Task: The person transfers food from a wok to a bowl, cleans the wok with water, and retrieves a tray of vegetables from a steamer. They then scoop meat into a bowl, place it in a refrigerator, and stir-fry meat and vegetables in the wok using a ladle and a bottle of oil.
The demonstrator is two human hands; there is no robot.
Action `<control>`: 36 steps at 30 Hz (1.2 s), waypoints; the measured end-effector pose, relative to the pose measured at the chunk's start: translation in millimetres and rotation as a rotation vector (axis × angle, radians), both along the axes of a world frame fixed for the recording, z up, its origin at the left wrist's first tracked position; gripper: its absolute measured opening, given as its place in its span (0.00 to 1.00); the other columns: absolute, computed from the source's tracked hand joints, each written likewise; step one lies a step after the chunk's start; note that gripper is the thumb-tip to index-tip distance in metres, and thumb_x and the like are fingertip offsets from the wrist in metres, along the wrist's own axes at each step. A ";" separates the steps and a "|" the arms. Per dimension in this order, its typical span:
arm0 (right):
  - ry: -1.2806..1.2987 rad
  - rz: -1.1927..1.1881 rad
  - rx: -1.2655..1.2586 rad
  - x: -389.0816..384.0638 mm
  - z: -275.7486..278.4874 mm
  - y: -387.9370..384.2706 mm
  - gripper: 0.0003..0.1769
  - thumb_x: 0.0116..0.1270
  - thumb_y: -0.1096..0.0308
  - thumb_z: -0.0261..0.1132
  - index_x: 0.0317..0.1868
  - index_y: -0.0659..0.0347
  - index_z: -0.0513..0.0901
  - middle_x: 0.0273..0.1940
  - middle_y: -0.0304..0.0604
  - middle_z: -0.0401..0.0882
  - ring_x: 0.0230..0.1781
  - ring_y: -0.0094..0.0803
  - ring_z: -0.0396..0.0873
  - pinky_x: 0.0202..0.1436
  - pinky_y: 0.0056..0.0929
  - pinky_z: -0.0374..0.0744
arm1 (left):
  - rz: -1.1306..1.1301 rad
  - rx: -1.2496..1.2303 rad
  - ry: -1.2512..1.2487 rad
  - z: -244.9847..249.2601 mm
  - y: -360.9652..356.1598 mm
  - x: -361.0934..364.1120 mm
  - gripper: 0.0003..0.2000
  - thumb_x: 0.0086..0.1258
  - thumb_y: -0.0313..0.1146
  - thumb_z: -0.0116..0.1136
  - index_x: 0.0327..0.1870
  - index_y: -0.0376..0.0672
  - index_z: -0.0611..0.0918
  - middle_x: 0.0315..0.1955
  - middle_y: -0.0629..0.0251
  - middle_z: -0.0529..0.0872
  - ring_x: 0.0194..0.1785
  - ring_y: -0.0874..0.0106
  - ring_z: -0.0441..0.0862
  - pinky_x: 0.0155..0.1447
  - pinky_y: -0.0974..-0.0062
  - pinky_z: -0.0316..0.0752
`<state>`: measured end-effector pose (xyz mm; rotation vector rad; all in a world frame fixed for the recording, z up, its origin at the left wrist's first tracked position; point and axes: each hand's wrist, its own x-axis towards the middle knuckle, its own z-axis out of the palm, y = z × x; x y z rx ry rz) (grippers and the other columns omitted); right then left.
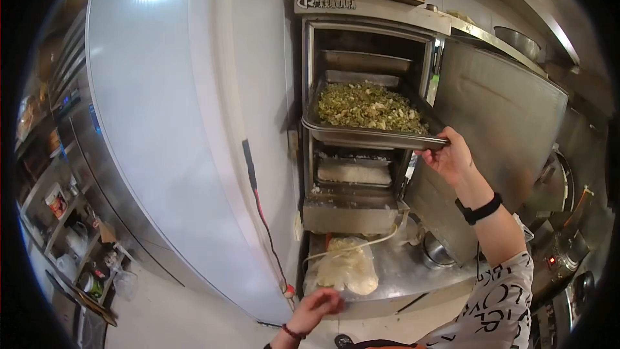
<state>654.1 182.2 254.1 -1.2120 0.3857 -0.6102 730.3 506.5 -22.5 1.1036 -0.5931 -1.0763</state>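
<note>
Tray of greens (371, 136) was clasped at its four o'clock corner by the right hand (447, 155) fingers alone, the left hand (316, 307) fingers released, so it risked tipping.

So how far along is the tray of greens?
Done: the cabinet door stands open. In hand: the right hand grips the front corner of the tray of chopped greens, which sits half out of the steam cabinet. Remaining: it is neither fully in nor out. The left hand is empty.
</note>
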 end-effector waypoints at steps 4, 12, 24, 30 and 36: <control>-0.097 -0.067 0.052 -25.8 -20.3 37.7 0.17 0.59 0.62 0.47 0.33 0.72 0.69 0.32 0.60 0.75 0.25 0.30 0.69 0.33 0.24 0.73 | 0.044 -0.337 -0.027 79.9 -15.5 17.1 0.21 0.69 0.46 0.48 0.54 0.39 0.70 0.49 0.58 0.75 0.50 0.63 0.76 0.54 0.65 0.72; -0.165 -0.063 0.081 -98.0 -92.4 64.3 0.12 0.57 0.67 0.50 0.33 0.70 0.69 0.31 0.54 0.74 0.26 0.36 0.70 0.34 0.31 0.72 | 0.159 -0.557 0.268 176.1 -45.3 26.8 0.23 0.70 0.46 0.43 0.57 0.36 0.66 0.53 0.54 0.72 0.56 0.56 0.72 0.58 0.59 0.68; 0.066 0.018 -0.144 -230.0 -226.3 24.8 0.16 0.51 0.68 0.59 0.43 0.61 0.73 0.32 0.30 0.69 0.31 0.19 0.63 0.35 0.20 0.64 | 0.180 0.281 -0.252 70.5 2.6 -102.1 0.20 0.58 0.28 0.57 0.52 0.34 0.71 0.39 0.68 0.79 0.40 0.80 0.74 0.41 0.81 0.71; 0.219 0.121 -0.075 -210.4 -244.1 -49.4 0.21 0.51 0.69 0.60 0.47 0.61 0.71 0.33 0.37 0.72 0.33 0.24 0.69 0.37 0.25 0.69 | 0.475 0.189 -0.179 25.7 -10.0 -165.7 0.21 0.58 0.30 0.57 0.52 0.32 0.71 0.37 0.69 0.79 0.39 0.82 0.74 0.43 0.80 0.72; -0.011 0.684 -1.747 -129.4 -223.0 -149.2 0.15 0.58 0.59 0.62 0.40 0.60 0.78 0.29 0.47 0.74 0.28 0.43 0.71 0.32 0.37 0.72 | 0.725 0.246 0.136 45.4 -32.7 -198.6 0.11 0.56 0.35 0.55 0.31 0.33 0.75 0.23 0.71 0.76 0.28 0.82 0.72 0.30 0.80 0.68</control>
